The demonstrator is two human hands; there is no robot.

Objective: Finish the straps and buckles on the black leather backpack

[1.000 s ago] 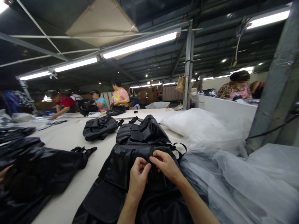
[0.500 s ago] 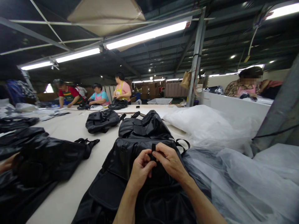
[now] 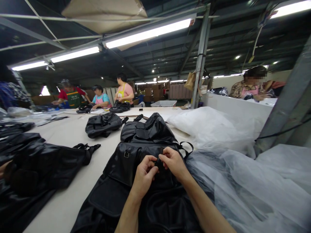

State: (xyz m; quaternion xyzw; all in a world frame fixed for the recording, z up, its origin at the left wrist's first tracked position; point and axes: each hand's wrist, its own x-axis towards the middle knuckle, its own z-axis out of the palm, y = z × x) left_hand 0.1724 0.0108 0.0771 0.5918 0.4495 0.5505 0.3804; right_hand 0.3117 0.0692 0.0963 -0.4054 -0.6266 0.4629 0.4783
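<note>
A black backpack [image 3: 121, 171] lies on the table in front of me, its flap spread toward my side and a metal buckle [image 3: 126, 154] showing on its left pocket. Over its middle, my left hand [image 3: 145, 171] pinches a small black strap [image 3: 157, 161] between thumb and fingers. From the other side my right hand [image 3: 173, 161] grips the same strap near its upper end. The fingertips of both hands almost meet and hide most of the strap. Another black backpack [image 3: 150, 127] lies just beyond, touching the first.
Clear plastic bags [image 3: 243, 174] are heaped to my right, beside a metal post [image 3: 284, 94]. More black bags [image 3: 53, 165] lie on the left of the pale table [image 3: 64, 134], with another person's hand [image 3: 3, 170] at the edge. Several co-workers stand farther back.
The strap stood up above my fingers before; now it is lower and mostly covered by them. My view has shifted slightly, and the left pocket's buckle shows more clearly.
</note>
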